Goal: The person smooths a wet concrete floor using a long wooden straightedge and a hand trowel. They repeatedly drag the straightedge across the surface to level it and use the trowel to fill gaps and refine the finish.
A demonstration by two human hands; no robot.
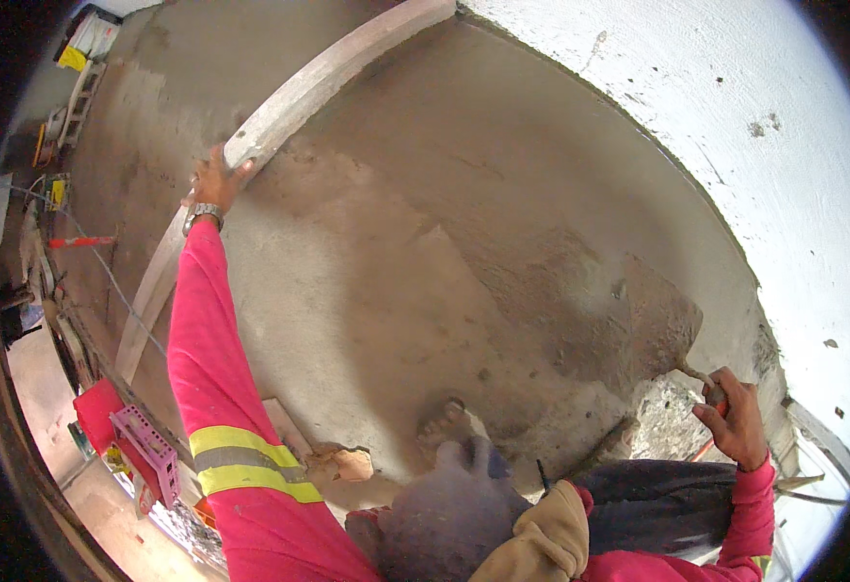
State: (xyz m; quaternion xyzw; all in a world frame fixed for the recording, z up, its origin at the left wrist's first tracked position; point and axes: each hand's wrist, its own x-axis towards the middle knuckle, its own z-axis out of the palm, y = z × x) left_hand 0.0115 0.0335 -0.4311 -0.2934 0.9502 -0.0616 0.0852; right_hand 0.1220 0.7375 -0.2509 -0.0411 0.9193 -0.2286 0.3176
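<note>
My left hand (217, 182), with a watch at the wrist, is closed over the edge of a long pale straightedge board (313, 82). The board runs from the wall at the top down to the lower left, across grey mortar. At the right, my right hand (737, 422) is wrapped round the handle of a pointing trowel (659, 318). The trowel's broad blade is smeared with mortar and lies on or just above rough, wet mortar (561, 301). Between the hands, the mortar surface (294, 291) is smoother. My foot (447, 422) shows below, partly hidden.
A white rough wall (764, 145) curves along the right. At the lower left are a pink plastic basket (145, 451) and a red container (98, 412). A thin cord (114, 281) crosses the left side. A broken tan piece (352, 464) lies near my foot.
</note>
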